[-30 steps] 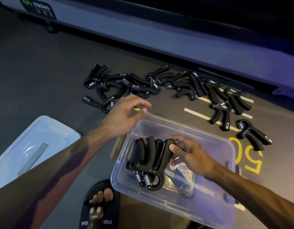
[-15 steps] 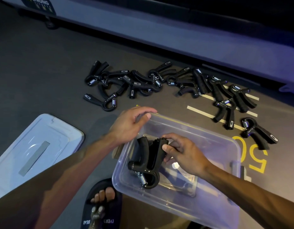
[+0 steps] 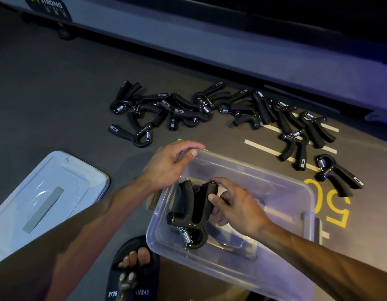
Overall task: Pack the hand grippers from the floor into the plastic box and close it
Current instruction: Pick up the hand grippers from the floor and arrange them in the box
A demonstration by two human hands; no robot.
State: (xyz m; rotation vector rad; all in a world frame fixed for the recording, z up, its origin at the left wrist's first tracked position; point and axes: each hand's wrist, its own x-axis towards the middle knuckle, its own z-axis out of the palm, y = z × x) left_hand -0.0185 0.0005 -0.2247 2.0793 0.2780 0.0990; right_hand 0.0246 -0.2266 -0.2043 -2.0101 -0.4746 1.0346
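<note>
Taking the plastic box [image 3: 275, 185] as my landmark: its lid [image 3: 47, 200] lies off to the left. My left hand [image 3: 168, 164] rests loosely curled on the box's far-left rim, holding nothing; my right hand [image 3: 236, 205] clasps the grippers in the box [image 3: 192, 213]. Beyond, many hand grippers [image 3: 188, 109] remain. Readable: "STRONG", "EVERY", "50".

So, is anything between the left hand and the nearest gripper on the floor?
Nothing visible. The left hand rests at the plastic box far rim, and bare floor separates it from the nearest hand gripper.
</note>
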